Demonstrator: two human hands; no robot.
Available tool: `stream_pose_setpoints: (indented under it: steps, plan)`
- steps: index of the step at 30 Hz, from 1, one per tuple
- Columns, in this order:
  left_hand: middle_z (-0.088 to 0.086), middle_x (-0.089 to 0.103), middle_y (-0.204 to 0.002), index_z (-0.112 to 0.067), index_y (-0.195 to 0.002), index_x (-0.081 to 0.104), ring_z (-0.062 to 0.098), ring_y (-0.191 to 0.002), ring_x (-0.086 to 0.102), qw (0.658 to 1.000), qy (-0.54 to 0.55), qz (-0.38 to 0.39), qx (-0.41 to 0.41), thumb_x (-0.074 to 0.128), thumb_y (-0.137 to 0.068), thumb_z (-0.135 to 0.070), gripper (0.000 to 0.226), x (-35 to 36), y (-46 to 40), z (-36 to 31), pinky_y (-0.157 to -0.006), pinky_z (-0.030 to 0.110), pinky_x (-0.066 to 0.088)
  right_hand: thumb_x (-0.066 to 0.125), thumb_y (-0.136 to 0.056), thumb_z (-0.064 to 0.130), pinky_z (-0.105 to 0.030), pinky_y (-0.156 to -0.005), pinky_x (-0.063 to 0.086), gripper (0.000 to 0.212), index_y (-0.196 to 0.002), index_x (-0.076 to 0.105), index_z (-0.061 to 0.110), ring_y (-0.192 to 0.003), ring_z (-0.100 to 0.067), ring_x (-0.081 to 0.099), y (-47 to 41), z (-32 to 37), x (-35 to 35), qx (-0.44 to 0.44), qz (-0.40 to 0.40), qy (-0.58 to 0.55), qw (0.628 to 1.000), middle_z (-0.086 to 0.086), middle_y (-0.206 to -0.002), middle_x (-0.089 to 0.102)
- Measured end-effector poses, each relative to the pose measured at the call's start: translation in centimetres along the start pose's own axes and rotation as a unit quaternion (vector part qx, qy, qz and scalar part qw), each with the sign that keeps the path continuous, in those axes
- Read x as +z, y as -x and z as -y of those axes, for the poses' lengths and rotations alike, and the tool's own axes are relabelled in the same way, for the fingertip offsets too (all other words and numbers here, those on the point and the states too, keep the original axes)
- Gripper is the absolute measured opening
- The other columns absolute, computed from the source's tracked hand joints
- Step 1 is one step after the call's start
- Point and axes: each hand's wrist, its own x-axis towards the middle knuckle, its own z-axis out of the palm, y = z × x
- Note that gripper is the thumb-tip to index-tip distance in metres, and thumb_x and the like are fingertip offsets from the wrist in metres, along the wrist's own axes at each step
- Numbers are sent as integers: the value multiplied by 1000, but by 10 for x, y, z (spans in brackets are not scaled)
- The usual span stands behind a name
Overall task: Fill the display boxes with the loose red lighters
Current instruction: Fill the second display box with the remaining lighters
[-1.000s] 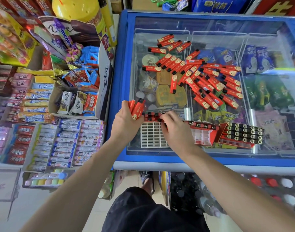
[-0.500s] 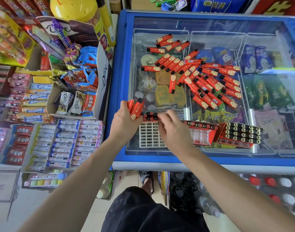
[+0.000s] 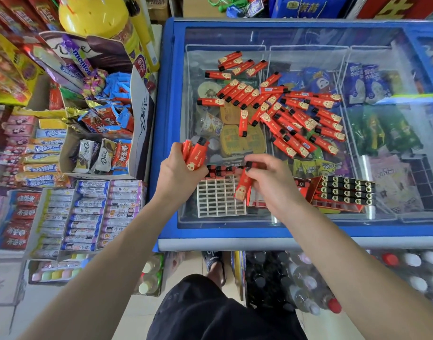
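Several loose red lighters (image 3: 291, 111) lie scattered on the freezer's glass lid. My left hand (image 3: 178, 171) grips a bunch of red lighters (image 3: 195, 153) above the left end of a display box. That box holds a white grid tray (image 3: 219, 198) with one row of lighters (image 3: 221, 171) standing along its far edge. My right hand (image 3: 269, 185) pinches a single red lighter (image 3: 242, 188), tilted over the grid's right side. A second red display box (image 3: 343, 192), filled with black-topped lighters, lies to the right.
The blue-framed chest freezer (image 3: 166, 148) has a glass lid over ice creams. To the left are racks of candy, gum and chocolate (image 3: 87, 212). Bottled drinks (image 3: 296, 278) stand on the floor below the freezer's front edge.
My right hand has lifted off the row in the tray and now holds one lighter tilted over the grid. My left hand and its bunch have barely moved.
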Motion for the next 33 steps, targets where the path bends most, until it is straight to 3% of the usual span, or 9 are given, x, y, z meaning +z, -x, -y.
stream_pose_setpoints:
  steps: [3, 5, 7, 9, 12, 15, 21, 29, 33]
  plan:
    - [2, 58, -92, -14, -109, 48, 18, -72, 58, 1000, -1, 15, 2, 77, -86, -26, 40, 4, -1, -3, -56, 29, 49, 62, -94, 4, -25, -76, 56, 30, -115, 72, 23, -84, -10, 68, 2, -1, -3, -94, -29, 158, 983, 16, -105, 66]
    - [4, 59, -92, -13, -108, 48, 22, -73, 59, 1000, -8, 19, 4, 77, -86, -26, 39, 6, -1, -3, -60, 34, 51, 64, -94, 3, -13, -67, 50, 27, -111, 72, 21, -81, 0, 67, 4, -2, -2, -155, -35, 197, 968, 16, -99, 68]
    - [3, 58, -91, -14, -107, 47, 22, -72, 59, 1000, -13, 21, 8, 76, -86, -26, 38, 6, -2, -4, -61, 35, 52, 66, -93, 3, -8, -69, 47, 24, -109, 72, 20, -81, 7, 65, 4, -4, 0, -195, -41, 242, 950, 12, -98, 68]
    - [1, 58, -90, -15, -107, 46, 19, -71, 58, 1000, -18, 22, 13, 76, -86, -25, 38, 6, -3, -5, -59, 33, 51, 67, -93, 3, -11, -69, 49, 20, -108, 71, 16, -77, 3, 65, 3, -6, 1, -233, -46, 293, 926, 8, -98, 68]
    - [-1, 57, -89, -15, -106, 46, 17, -70, 57, 999, -24, 22, 19, 76, -86, -24, 37, 7, -3, -6, -57, 29, 48, 68, -90, 0, -27, -70, 53, 16, -104, 69, 8, -77, -12, 62, -3, -12, 2, -311, -42, 372, 874, -2, -96, 69]
    - [-1, 57, -88, -15, -107, 46, 18, -71, 58, 999, -26, 19, 20, 75, -87, -25, 37, 7, -3, -5, -59, 31, 50, 70, -88, -2, -36, -63, 51, 15, -101, 65, 5, -79, -26, 64, -12, -24, 6, -355, -29, 450, 819, -8, -98, 67]
    - [1, 58, -90, -14, -108, 46, 26, -79, 63, 999, -26, 22, 21, 76, -86, -26, 39, 8, -3, -4, -68, 41, 55, 78, -74, -13, -29, -52, 48, 28, -94, 65, 2, -68, -23, 61, -22, -40, 12, -436, -40, 514, 738, -9, -90, 62]
    - [-2, 58, -90, -14, -110, 46, 23, -81, 64, 999, -16, 23, 16, 77, -87, -26, 40, 6, -1, -5, -68, 36, 55, 78, -72, -13, -32, -60, 48, 25, -90, 68, 1, -75, -26, 59, -29, -53, 14, -469, -62, 530, 704, -12, -94, 59]
    - [-3, 59, -94, -18, -113, 50, 13, -80, 62, 999, 29, 31, -12, 79, -87, -28, 40, 3, 0, -8, -59, 21, 49, 79, -68, -13, -36, -63, 53, 30, -92, 70, 3, -73, -26, 59, -33, -56, 13, -466, -43, 553, 689, -8, -87, 59]
